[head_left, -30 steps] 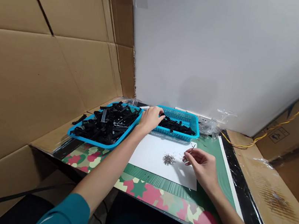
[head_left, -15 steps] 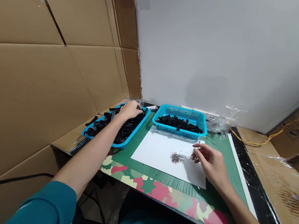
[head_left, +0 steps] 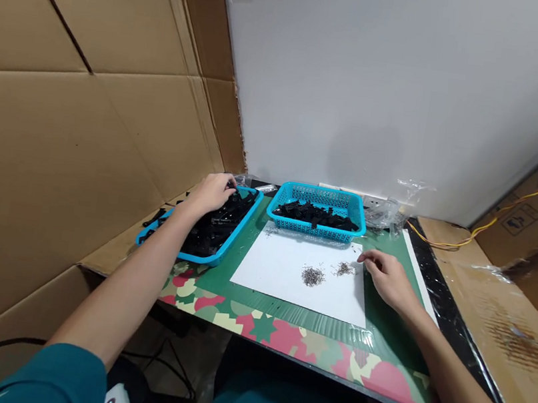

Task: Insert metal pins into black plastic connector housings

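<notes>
My left hand point(head_left: 214, 192) is over the far end of a blue basket point(head_left: 214, 259) heaped with black strip-like pieces point(head_left: 214, 228). Its fingers curl down among them, and whatever is in the fingertips is hidden. My right hand point(head_left: 386, 275) hovers by the right edge of a white sheet point(head_left: 278, 277). Thumb and fingers are drawn together there; anything between them is too small to make out. On the sheet lie a dense pile of tiny metal parts point(head_left: 312, 276) and a smaller scatter of them point(head_left: 344, 268), the latter nearer my right hand.
Behind the sheet stands a second blue basket point(head_left: 315, 230) with black pieces. Clear plastic bags point(head_left: 385, 215) lie right of it by the wall. Cardboard point(head_left: 121, 139) walls off the left side. A yellow cable point(head_left: 476, 234) crosses the right side.
My left hand has shifted left over the basket. My right hand has drawn back rightward off the sheet, uncovering the smaller scatter; the thin upright piece in its fingers no longer shows.
</notes>
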`<state>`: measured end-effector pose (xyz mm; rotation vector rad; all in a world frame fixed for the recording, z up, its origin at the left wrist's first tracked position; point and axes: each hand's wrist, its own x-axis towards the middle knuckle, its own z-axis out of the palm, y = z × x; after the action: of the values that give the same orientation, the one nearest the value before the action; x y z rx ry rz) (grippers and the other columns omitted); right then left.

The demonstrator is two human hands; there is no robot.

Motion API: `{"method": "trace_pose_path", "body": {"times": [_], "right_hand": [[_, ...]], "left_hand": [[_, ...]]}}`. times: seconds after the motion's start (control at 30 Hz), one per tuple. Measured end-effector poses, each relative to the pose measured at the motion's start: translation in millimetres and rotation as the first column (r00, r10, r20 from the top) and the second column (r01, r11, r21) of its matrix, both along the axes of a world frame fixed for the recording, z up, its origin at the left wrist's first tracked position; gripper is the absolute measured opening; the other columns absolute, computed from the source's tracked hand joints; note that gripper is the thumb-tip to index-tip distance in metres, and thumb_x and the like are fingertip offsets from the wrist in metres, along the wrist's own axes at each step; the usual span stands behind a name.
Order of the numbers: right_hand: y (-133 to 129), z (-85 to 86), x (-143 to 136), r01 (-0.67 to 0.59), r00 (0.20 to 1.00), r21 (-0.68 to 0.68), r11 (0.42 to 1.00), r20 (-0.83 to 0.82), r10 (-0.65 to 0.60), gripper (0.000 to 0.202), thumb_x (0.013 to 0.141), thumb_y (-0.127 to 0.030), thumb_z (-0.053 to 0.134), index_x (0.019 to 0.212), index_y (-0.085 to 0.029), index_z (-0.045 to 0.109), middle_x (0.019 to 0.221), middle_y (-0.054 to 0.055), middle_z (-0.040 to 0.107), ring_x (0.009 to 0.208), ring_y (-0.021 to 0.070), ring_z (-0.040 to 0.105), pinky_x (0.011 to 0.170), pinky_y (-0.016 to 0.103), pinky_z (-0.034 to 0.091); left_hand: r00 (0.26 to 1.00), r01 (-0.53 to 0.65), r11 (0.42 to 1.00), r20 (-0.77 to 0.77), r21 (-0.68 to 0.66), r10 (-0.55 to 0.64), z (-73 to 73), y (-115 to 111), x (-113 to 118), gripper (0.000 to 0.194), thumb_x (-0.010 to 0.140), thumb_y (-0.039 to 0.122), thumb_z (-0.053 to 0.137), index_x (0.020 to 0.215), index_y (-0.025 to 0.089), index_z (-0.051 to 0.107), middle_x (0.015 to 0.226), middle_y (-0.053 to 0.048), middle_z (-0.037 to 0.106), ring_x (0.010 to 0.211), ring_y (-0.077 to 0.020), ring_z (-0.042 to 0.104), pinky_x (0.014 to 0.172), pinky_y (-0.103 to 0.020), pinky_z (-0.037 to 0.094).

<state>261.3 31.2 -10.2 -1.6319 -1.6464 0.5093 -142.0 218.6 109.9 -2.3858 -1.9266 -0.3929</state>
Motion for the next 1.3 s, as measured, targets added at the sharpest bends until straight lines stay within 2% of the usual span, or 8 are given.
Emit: {"method": "trace_pose_path", "body": {"times": [0.13,0.23,0.33,0.43,0.57,0.73,1.07,1.3], "right_hand": [[3,-2.8,4,-0.026,0.998,-0.078,0.997,0.054,0.030,0.029,0.086,-0.033,0.053,0.087,-0.017,0.077,0.075,0.007,0.071,0.067,0.0210,0.060,0.064,0.031,0.040],[4,-1.0,8,-0.035,0.996,-0.123,0.992,0.076,0.044,0.028,0.084,-0.038,0.059,0.084,-0.016,0.077,0.067,0.004,0.064,0.063,0.0192,0.054,0.061,0.031,0.036],[4,0.0,12,-0.062,0.994,-0.158,0.986,0.079,0.076,0.027,0.080,-0.040,0.064,0.082,-0.017,0.078,0.066,0.002,0.060,0.063,0.0182,0.049,0.062,0.031,0.034],[5,-0.8,15,-0.087,0.992,-0.182,0.979,0.072,0.101,0.027,0.080,-0.040,0.064,0.082,-0.017,0.078,0.067,0.003,0.060,0.064,0.0178,0.048,0.063,0.031,0.035],[4,0.1,16,-0.126,0.988,-0.213,0.969,0.057,0.141,0.028,0.083,-0.040,0.060,0.079,-0.016,0.073,0.066,0.002,0.060,0.062,0.0169,0.047,0.060,0.030,0.034],[2,6.3,18,-0.161,0.985,-0.206,0.965,0.036,0.171,0.028,0.088,-0.042,0.058,0.081,-0.017,0.067,0.072,0.004,0.065,0.064,0.0172,0.050,0.060,0.030,0.035],[2,8.4,17,-0.113,0.993,-0.092,0.989,0.008,0.114,0.021,0.089,-0.037,0.063,0.082,-0.018,0.068,0.077,0.007,0.069,0.067,0.0210,0.056,0.064,0.032,0.038],[-8,21.9,-9,-0.298,0.836,0.028,0.954,-0.474,0.275,0.029,0.095,-0.048,0.067,0.090,-0.020,0.061,0.084,0.001,0.057,0.077,0.0175,0.051,0.070,0.030,0.040]], "left_hand": [[0.999,-0.019,0.990,0.037,0.137,0.014,15.5,-26,10,0.026,0.101,0.035,0.057,0.118,0.020,0.071,0.116,-0.014,0.075,0.107,-0.0322,0.067,0.091,-0.039,0.050],[0.961,0.099,0.963,0.228,0.252,-0.159,13.2,-54,30,0.023,0.100,0.037,0.059,0.109,0.019,0.070,0.094,-0.009,0.074,0.087,-0.0258,0.067,0.080,-0.034,0.049],[0.750,0.327,0.933,0.561,0.148,-0.351,-7.1,-89,56,0.024,0.105,0.038,0.051,0.113,0.020,0.064,0.080,-0.002,0.067,0.062,-0.0161,0.056,0.061,-0.027,0.043],[0.573,0.518,0.855,0.732,0.026,-0.370,-37.5,-125,80,0.024,0.106,0.041,0.050,0.114,0.021,0.061,0.085,-0.001,0.063,0.064,-0.0134,0.055,0.060,-0.024,0.044],[0.502,0.603,0.787,0.829,-0.131,-0.246,-72.6,-161,102,0.029,0.108,0.047,0.047,0.118,0.022,0.059,0.083,0.000,0.061,0.069,-0.0144,0.059,0.058,-0.024,0.044],[0.293,0.628,0.769,0.952,-0.120,-0.090,-95.7,-180,122,0.030,0.107,0.047,0.051,0.120,0.021,0.058,0.116,-0.009,0.065,0.088,-0.0185,0.069,0.064,-0.025,0.051],[0.106,0.569,0.812,0.991,-0.132,0.087,-103.9,-201,135,0.027,0.105,0.042,0.059,0.120,0.019,0.058,0.118,-0.012,0.074,0.094,-0.0199,0.072,0.079,-0.029,0.053],[-0.055,0.571,0.809,0.977,-0.138,0.206,-101.6,-215,142,0.031,0.108,0.047,0.051,0.108,0.019,0.062,0.081,0.000,0.057,0.072,-0.0134,0.066,0.064,-0.022,0.048]]}}
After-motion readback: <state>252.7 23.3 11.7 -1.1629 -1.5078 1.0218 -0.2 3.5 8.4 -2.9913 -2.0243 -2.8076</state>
